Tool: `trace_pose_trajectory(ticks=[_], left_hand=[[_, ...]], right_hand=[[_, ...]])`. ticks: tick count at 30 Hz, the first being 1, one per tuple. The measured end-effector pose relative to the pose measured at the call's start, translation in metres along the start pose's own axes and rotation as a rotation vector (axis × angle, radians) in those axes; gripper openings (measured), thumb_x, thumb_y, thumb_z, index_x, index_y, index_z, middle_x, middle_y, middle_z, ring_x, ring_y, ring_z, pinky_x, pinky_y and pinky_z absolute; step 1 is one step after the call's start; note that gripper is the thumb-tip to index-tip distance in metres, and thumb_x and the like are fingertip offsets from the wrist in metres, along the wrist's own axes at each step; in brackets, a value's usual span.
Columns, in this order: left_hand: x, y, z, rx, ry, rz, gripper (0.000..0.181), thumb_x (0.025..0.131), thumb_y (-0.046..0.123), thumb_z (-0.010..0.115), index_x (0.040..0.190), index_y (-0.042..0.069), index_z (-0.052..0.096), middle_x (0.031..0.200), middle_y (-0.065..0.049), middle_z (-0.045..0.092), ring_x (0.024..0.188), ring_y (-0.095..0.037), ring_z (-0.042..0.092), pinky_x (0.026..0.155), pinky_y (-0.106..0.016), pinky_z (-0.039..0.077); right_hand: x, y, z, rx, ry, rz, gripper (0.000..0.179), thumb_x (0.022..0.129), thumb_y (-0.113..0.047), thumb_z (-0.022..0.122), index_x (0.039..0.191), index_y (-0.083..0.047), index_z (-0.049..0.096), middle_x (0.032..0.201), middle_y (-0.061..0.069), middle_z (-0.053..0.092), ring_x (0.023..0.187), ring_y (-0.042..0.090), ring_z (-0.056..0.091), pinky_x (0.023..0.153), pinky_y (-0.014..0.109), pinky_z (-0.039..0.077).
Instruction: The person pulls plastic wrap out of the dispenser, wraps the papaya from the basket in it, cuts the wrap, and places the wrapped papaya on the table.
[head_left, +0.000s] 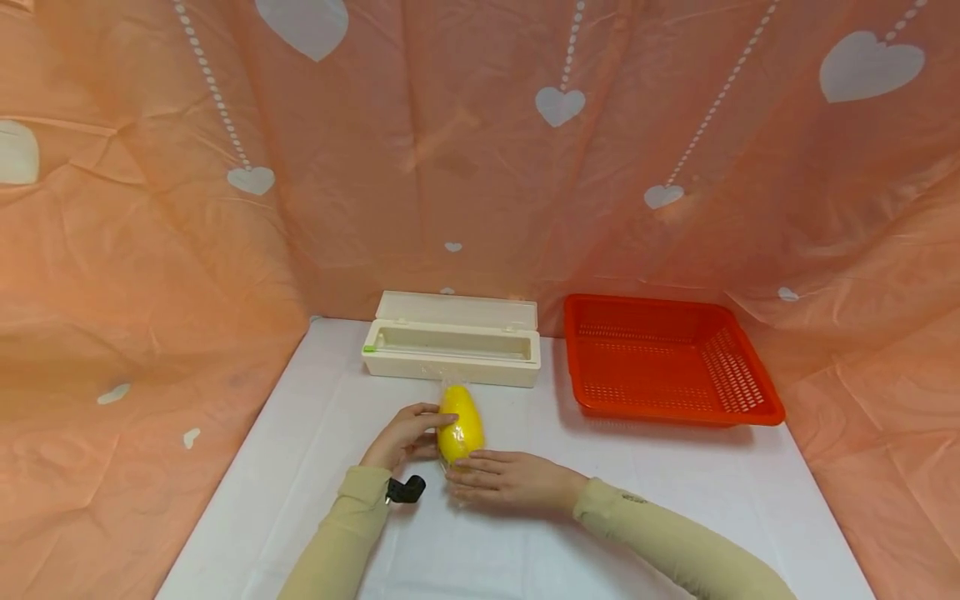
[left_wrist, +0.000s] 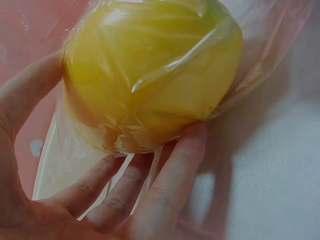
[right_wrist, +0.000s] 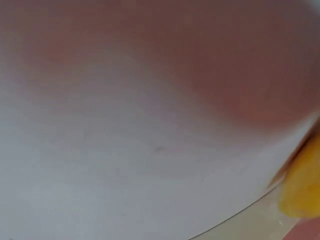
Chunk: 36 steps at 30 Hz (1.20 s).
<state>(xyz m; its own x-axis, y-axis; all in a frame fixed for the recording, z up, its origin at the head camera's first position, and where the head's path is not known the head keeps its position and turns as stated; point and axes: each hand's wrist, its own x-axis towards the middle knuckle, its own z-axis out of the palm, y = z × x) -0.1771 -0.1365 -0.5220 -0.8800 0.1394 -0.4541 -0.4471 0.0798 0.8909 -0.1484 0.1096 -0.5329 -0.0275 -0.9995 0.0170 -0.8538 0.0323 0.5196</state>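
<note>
A yellow mango-shaped fruit [head_left: 461, 425] lies wrapped in clear plastic film, its long side pointing away from me. My left hand [head_left: 408, 436] holds it from the left; in the left wrist view the thumb is at one side and the fingers [left_wrist: 167, 190] lie under it. Loose film [left_wrist: 260, 65] sticks out past the fruit there. At the near end, my right hand [head_left: 510, 481] has its straight fingers against the film. The right wrist view is mostly blurred, with a bit of the fruit [right_wrist: 302, 187] at its right edge.
Behind the fruit stands a cream film dispenser box [head_left: 450, 368] with its lid raised and a green piece at its left end. A red perforated basket [head_left: 675, 408] sits at the back right of the white-covered table [head_left: 637, 467]. An orange heart-patterned curtain [head_left: 480, 183] hangs behind.
</note>
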Motion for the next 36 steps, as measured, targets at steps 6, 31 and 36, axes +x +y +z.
trace_pose_trajectory(ticks=[6, 31, 36], left_hand=[[0.003, -0.002, -0.001, -0.008, 0.001, -0.002, 0.073, 0.077, 0.036, 0.08, 0.13, -0.004, 0.049, 0.117, -0.021, 0.059, 0.094, -0.029, 0.064, 0.076, -0.042, 0.057], [0.001, 0.0, 0.002, 0.016, 0.019, -0.035, 0.067, 0.079, 0.035, 0.079, 0.127, -0.003, 0.052, 0.114, -0.02, 0.06, 0.089, -0.028, 0.064, 0.073, -0.04, 0.058], [0.003, 0.0, 0.002, 0.023, 0.003, -0.034, 0.069, 0.08, 0.034, 0.078, 0.13, -0.003, 0.05, 0.118, -0.02, 0.059, 0.092, -0.029, 0.064, 0.074, -0.041, 0.058]], right_hand=[[0.002, -0.001, 0.005, -0.006, 0.053, -0.01, 0.054, 0.097, -0.017, 0.052, 0.148, -0.01, 0.035, 0.154, 0.009, 0.029, 0.143, 0.022, 0.018, 0.116, 0.037, 0.015], [0.027, 0.006, 0.007, 0.873, 0.556, 0.524, 0.014, 0.081, -0.001, 0.075, 0.092, -0.009, 0.072, 0.095, -0.002, 0.064, 0.093, 0.011, 0.057, 0.087, 0.019, 0.048], [0.029, 0.012, 0.016, 0.943, 0.622, 0.649, 0.019, 0.076, -0.007, 0.081, 0.093, -0.012, 0.072, 0.102, -0.003, 0.061, 0.1, 0.014, 0.054, 0.09, 0.026, 0.047]])
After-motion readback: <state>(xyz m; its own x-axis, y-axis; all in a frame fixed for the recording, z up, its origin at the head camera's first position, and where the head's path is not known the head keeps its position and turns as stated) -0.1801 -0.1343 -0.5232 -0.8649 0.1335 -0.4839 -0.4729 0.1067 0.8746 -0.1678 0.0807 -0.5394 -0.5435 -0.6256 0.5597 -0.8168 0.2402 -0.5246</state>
